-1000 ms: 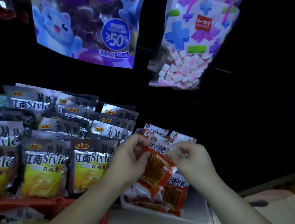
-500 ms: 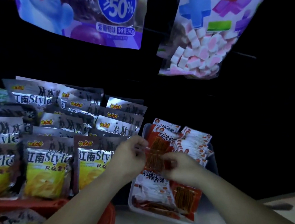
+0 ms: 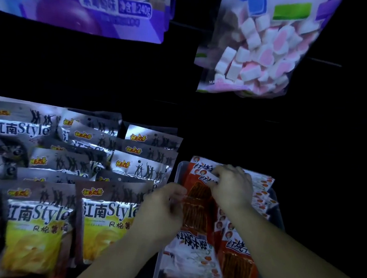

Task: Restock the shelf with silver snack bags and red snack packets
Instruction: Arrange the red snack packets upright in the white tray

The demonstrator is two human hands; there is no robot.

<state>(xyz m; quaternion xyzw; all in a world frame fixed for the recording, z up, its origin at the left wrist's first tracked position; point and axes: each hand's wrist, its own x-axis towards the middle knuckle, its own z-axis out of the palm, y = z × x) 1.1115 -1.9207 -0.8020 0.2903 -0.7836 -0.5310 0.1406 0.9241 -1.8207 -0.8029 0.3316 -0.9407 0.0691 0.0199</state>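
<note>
where the head view looks down on a dim shelf, a clear plastic tray (image 3: pixel 176 173) at the right holds the red snack packets (image 3: pixel 237 266), packed in rows with their white tops toward the back. the left hand (image 3: pixel 161 207) sits at the tray's left edge, its grip curled and pinching the left side of one red snack packet (image 3: pixel 197 208) whose window shows orange sticks. the right hand (image 3: pixel 233 186) reaches further back in the tray, its grip clenched over the white top of what looks like that same packet, fingertips (image 3: pixel 213 181) tucked against the printed header; blur makes it hard to be sure it is the same one. a flat packet (image 3: pixel 191 251) with white, upside-down lettering lies at the tray's near end. just left of the tray, the silver snack bags (image 3: pixel 108 216) stand in overlapping rows across the shelf, the front ones showing yellow panels and "style" lettering. above, against the dark back, a purple bag (image 3: pixel 100 7) hangs at the left and a clear bag of pink and white marshmallows (image 3: pixel 257 57) hangs at the right, both well apart from the hands.
</note>
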